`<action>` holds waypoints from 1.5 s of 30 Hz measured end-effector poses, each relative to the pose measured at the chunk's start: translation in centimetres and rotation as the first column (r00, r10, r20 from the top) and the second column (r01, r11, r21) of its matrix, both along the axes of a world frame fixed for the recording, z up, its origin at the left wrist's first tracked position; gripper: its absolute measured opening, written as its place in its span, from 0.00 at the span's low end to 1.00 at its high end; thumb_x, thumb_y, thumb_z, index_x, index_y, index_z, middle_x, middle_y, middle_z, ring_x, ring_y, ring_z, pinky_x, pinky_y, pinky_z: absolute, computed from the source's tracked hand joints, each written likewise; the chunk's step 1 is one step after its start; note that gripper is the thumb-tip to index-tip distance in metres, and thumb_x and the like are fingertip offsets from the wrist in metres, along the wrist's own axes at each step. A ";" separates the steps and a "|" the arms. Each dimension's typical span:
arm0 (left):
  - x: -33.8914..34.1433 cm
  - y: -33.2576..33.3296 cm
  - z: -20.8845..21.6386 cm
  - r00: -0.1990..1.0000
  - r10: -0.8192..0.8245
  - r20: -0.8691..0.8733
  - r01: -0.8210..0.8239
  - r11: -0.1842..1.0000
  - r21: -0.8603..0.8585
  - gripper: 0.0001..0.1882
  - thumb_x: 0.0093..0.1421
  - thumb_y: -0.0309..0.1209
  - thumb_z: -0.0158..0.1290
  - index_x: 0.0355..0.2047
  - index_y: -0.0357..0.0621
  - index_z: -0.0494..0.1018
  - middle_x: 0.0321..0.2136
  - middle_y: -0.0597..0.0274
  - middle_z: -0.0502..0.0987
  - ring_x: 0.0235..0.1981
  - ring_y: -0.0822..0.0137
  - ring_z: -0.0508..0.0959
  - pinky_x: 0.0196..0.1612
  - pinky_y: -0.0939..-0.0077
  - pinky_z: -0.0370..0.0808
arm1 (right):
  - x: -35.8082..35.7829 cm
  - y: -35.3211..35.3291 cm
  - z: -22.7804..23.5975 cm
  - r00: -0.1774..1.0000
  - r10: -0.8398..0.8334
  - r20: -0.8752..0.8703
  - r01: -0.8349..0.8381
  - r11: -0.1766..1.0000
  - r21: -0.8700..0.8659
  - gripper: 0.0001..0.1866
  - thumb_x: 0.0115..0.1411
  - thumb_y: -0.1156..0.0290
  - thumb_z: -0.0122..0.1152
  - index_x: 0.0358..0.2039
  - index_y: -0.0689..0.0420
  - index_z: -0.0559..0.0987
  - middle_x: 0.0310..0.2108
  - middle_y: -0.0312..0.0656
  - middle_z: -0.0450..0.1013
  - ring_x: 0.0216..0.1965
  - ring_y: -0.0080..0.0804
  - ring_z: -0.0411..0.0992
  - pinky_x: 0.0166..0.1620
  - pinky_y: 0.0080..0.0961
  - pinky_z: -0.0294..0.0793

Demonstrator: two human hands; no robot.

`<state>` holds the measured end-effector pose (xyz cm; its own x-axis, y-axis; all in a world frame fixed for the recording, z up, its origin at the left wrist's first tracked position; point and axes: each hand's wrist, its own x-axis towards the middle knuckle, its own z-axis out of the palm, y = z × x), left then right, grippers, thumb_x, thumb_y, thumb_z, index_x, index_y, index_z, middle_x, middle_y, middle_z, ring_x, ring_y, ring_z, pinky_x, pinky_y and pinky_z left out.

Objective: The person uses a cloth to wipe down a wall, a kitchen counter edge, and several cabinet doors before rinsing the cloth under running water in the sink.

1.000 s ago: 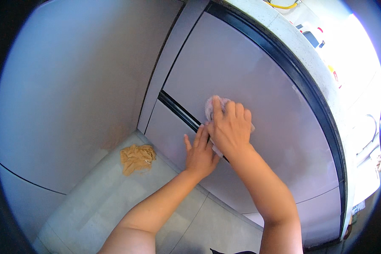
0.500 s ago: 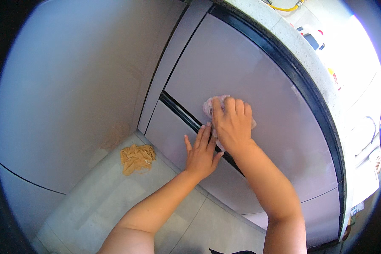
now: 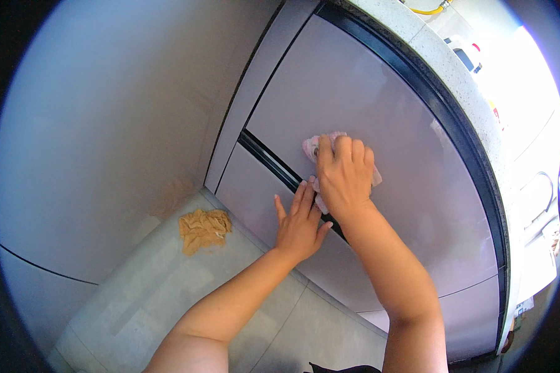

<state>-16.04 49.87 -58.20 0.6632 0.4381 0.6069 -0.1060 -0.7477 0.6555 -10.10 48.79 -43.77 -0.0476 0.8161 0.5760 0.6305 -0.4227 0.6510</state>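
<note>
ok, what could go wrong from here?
Snag: the pale pink cloth under the right hand reaches the dark strip and might catch there.
Bump: the left hand is right beside that cloth, so the hands could collide.
Slip: the crumpled tan cloth on the floor might slide underfoot.

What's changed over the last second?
The right hand and pink cloth edged slightly up and right in view, baring more black handle strip; the whole view shifted slightly too. Nothing newly grasped or released. The left hand is still at the strip, tan cloth still on the floor.
</note>
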 end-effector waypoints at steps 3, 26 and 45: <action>0.0 0.2 0.1 1.000 -0.005 -0.029 0.006 1.000 0.022 0.25 0.57 0.40 0.54 0.51 0.36 0.68 0.67 0.49 0.46 0.68 0.51 0.46 0.56 0.22 0.40 | 0.1 -1.3 -0.7 1.000 -0.008 0.028 0.008 1.000 -0.002 0.21 0.44 0.68 0.58 0.42 0.57 0.76 0.36 0.43 0.67 0.37 0.39 0.64 0.39 0.34 0.61; -0.6 2.5 2.4 0.948 0.047 0.316 0.157 0.791 -0.591 0.18 0.58 0.27 0.52 0.48 0.32 0.70 0.47 0.46 0.74 0.49 0.55 0.72 0.51 0.67 0.69 | -1.0 -0.6 -0.6 0.996 -0.084 0.009 0.084 0.993 -0.079 0.19 0.49 0.67 0.55 0.41 0.61 0.75 0.32 0.41 0.66 0.36 0.38 0.66 0.37 0.35 0.62; 3.7 5.0 9.2 0.736 0.448 0.508 -0.448 0.884 -0.130 0.19 0.57 0.35 0.57 0.47 0.44 0.71 0.41 0.52 0.68 0.44 0.52 0.67 0.50 0.62 0.65 | -3.5 -12.1 -7.8 0.712 0.336 -0.617 0.081 0.833 0.548 0.24 0.54 0.73 0.58 0.54 0.58 0.71 0.62 0.57 0.54 0.62 0.59 0.51 0.62 0.49 0.50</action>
